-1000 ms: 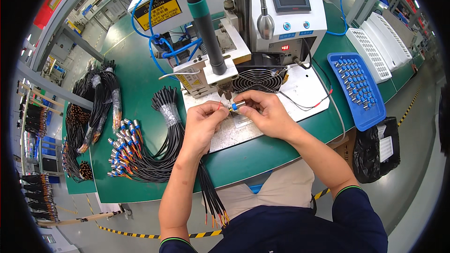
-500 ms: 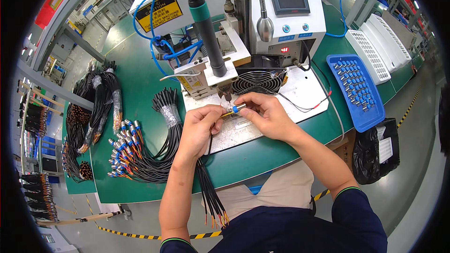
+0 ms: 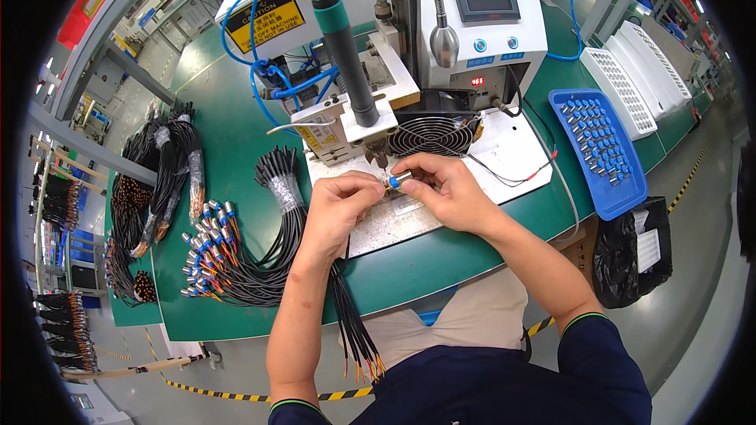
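Note:
My right hand [image 3: 453,198] pinches a small silver-and-blue metal connector [image 3: 400,179] between thumb and fingers. Close by on the left, my left hand [image 3: 340,206] has its fingers closed on the thin coloured wires of a black cable, which trails below that hand. Wire ends and connector meet right under the metal tip [image 3: 378,159] of a soldering machine [image 3: 366,106]; whether tip and connector touch is too small to tell. Beneath both hands lies the machine's white base plate [image 3: 394,228]. A bunch of black cables [image 3: 350,315] with stripped coloured ends hangs over the table edge beside my left forearm.
Left on the green table [image 3: 409,283] lies a bundle of cables with connectors [image 3: 213,248], with more cable bundles [image 3: 161,165] beyond. A fan [image 3: 435,138] stands behind my hands. At right are a blue tray [image 3: 602,208] of connectors, white trays [image 3: 622,90] and a black-bagged bin [image 3: 618,267].
My left fingers have shifted slightly up and closer to the connector, and less of the yellow wire shows. My right hand has barely moved.

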The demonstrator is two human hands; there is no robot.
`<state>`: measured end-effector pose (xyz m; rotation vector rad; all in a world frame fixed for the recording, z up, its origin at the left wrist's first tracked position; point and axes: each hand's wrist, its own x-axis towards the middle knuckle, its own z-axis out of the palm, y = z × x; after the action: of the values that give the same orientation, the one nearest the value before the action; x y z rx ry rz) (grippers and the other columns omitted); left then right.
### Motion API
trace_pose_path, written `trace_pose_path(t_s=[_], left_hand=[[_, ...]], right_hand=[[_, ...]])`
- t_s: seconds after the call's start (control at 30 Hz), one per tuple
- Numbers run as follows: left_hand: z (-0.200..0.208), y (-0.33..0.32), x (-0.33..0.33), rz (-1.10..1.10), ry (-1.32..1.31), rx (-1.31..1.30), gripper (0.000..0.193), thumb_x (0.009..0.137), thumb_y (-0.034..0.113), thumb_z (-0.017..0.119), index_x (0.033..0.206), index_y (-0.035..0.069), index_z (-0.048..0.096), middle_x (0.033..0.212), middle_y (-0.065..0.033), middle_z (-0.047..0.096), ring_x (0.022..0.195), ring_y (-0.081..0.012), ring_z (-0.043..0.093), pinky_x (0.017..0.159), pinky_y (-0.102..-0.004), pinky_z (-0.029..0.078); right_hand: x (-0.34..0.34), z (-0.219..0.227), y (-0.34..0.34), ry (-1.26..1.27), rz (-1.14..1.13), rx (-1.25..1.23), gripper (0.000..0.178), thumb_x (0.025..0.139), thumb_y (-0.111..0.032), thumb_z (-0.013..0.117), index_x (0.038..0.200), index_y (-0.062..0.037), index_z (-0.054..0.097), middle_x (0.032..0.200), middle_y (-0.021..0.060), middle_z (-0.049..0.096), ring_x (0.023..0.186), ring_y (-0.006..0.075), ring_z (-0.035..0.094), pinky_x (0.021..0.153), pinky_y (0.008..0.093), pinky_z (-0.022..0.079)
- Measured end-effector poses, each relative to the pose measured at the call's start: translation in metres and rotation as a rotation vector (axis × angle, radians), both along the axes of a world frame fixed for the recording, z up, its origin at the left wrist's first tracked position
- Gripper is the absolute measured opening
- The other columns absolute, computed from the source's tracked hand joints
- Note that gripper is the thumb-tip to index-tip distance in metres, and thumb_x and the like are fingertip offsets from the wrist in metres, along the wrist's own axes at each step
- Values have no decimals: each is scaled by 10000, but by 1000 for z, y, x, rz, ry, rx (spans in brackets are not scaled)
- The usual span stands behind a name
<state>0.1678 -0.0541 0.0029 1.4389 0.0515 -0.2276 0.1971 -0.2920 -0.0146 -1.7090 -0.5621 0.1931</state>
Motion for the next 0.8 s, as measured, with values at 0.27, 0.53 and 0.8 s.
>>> trace_pose_path(t_s=[0.27, 0.53, 0.8], left_hand=[[5, -5, 3, -1, 76, -5, 95, 959, 30, 787, 999, -46, 828, 809, 1, 715, 659, -40, 527, 597, -228, 374], [5, -9, 1, 33, 73, 13, 103, 966, 24, 754, 999, -59, 806, 760, 26, 646, 615, -39, 444, 558, -242, 299], [5, -11, 0, 47, 69, 14, 112, 982, 47, 773, 1013, -54, 809, 774, 28, 664, 638, -33, 485, 577, -228, 333]], right_hand=[[0, -3, -1, 7, 5, 22, 250, 1052, -46, 738, 1287, 40, 733, 1112, 60, 777, 966, 88, 694, 868, 272, 577], [0, 0, 0, 18, 8, 7, 255, 1058, -50, 736, 1295, 43, 727, 1129, 65, 775, 994, 93, 701, 890, 274, 580], [0, -1, 0, 8, 8, 23, 259, 1057, -50, 738, 1298, 44, 726, 1128, 65, 773, 984, 90, 695, 880, 271, 576]])
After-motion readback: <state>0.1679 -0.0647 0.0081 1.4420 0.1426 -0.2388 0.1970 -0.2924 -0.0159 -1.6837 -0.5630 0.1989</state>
